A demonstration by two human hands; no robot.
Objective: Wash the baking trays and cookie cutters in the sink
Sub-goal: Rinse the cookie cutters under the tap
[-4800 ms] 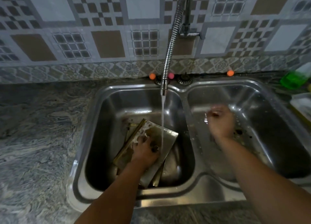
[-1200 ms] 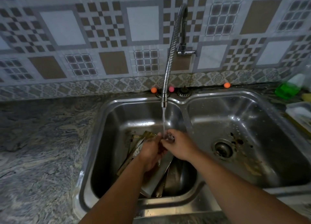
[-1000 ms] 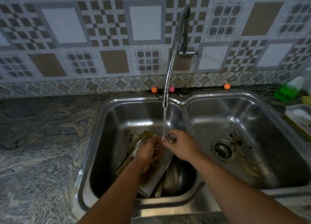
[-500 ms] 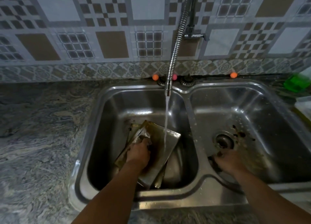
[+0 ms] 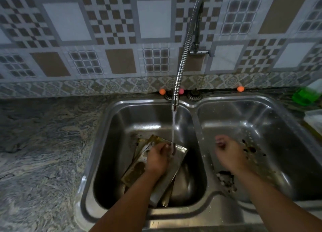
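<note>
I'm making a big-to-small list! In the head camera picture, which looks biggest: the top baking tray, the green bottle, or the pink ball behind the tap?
1. Top baking tray, partly hidden by the left hand.
2. Green bottle, though blurry and cut off.
3. Pink ball, half hidden behind the tap.

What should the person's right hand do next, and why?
Probably bring the right hand back across to the left basin, beside the left hand. That hand holds a small metal piece under the running water above the dirty baking trays, while the right hovers over the other basin.
</note>
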